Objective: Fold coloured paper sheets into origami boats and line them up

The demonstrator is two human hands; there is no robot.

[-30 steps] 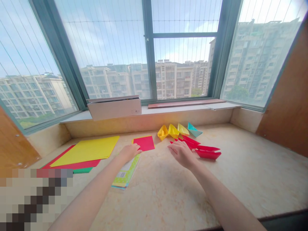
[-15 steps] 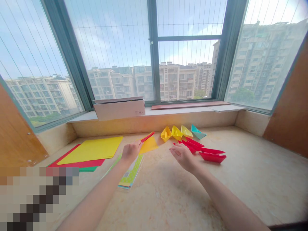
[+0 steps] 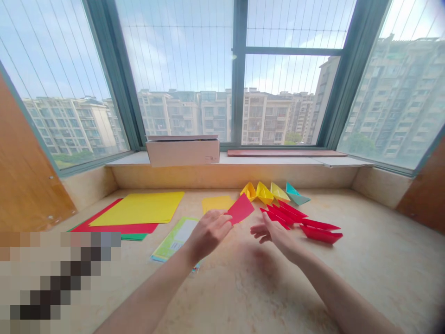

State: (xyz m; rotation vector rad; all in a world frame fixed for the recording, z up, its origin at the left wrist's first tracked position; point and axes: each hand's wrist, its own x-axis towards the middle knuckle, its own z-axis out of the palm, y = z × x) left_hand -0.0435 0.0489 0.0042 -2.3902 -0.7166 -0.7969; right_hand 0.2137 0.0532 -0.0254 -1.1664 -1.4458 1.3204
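My left hand (image 3: 208, 232) pinches a small red paper square (image 3: 240, 208) by its near corner and holds it just above the stone ledge (image 3: 250, 287). A small yellow paper square (image 3: 216, 203) lies flat on the ledge behind it. My right hand (image 3: 274, 232) hovers close to the right of the red square, fingers loosely spread, holding nothing. Just beyond my right hand lie several red folded paper boats (image 3: 306, 225). Behind them stand three yellow paper boats (image 3: 264, 192) and a teal one (image 3: 296, 195).
Large yellow sheets (image 3: 141, 208) lie over red and green sheets at the left. A green printed packet (image 3: 175, 237) lies under my left wrist. A white cardboard box (image 3: 183, 150) sits on the window sill. A wooden panel (image 3: 24, 171) stands at the left.
My left hand lifted the red square off the yellow one and brought it right and nearer, toward my right hand. The yellow square stays on the ledge. The camera shifted left.
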